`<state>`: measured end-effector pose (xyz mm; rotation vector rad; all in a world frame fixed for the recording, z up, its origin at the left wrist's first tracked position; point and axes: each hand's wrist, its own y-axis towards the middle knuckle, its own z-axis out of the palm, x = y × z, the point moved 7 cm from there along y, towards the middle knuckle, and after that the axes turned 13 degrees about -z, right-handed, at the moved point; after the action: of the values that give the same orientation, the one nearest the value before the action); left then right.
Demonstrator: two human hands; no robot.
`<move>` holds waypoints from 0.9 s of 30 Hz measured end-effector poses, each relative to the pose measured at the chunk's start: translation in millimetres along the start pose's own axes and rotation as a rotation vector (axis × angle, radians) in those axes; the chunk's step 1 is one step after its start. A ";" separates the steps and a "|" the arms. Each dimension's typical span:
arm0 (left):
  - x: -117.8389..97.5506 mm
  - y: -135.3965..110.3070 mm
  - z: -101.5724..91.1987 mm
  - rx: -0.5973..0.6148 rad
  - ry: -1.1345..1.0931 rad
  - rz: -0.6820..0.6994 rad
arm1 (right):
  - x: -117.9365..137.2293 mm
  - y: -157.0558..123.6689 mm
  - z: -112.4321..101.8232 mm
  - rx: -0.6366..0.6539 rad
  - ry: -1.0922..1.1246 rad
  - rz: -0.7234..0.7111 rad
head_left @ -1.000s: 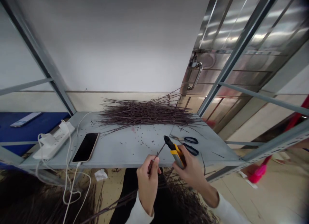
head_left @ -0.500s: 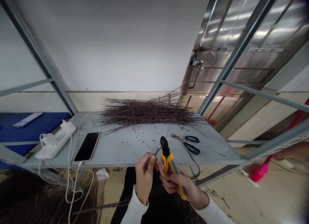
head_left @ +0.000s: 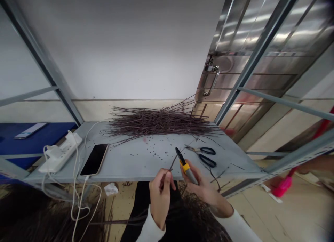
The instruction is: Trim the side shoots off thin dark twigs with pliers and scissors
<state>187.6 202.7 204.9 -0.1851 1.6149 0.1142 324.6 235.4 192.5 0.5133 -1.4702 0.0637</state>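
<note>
My left hand [head_left: 160, 202] is shut on a thin dark twig [head_left: 172, 163], which rises from my fingers toward the shelf. In my right hand [head_left: 203, 188] I grip yellow-and-black cutting pliers [head_left: 185, 168], their black jaws pointing up and left, close to the twig. A large heap of dark twigs [head_left: 159, 122] lies at the back of the grey metal shelf [head_left: 125, 169], with small dark bits scattered in front of it. Black-handled scissors [head_left: 205, 155] lie just beyond my right hand. More twigs [head_left: 193, 207] lie below my hands.
A black smartphone [head_left: 94, 159] and a white power strip [head_left: 60, 153] with white cables [head_left: 78, 200] sit at the shelf's left. Grey metal uprights frame the shelf. A steel door handle [head_left: 214, 81] stands behind it. A blurred arm [head_left: 313, 163] shows at the right.
The pliers have tilted from nearly upright to leaning left, and my right hand has risen and turned. My left hand has shifted slightly, still holding the twig.
</note>
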 end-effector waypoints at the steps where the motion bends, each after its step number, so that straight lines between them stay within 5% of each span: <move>1: -0.3 -0.8 0.3 -0.005 -0.003 -0.001 | 4.2 2.2 -7.1 -0.021 -0.154 -0.060; 7: -2.2 5.2 -0.2 0.054 -0.037 -0.031 | 31.2 12.0 -24.5 -0.013 -0.906 -0.297; 15: -3.4 9.6 -9.4 -0.016 0.009 -0.033 | 35.0 6.9 -35.0 -0.111 -1.279 -0.426; 22: -7.3 11.2 -7.9 0.046 0.038 -0.055 | 23.6 0.7 -40.3 -0.155 -0.940 -0.263; 27: -7.2 10.3 -7.8 0.023 0.017 -0.060 | 22.3 3.7 -35.6 -0.070 -0.669 -0.165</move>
<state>178.3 211.7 212.2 -0.2169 1.6252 0.0477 359.0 245.8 214.4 0.6305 -2.0638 -0.3180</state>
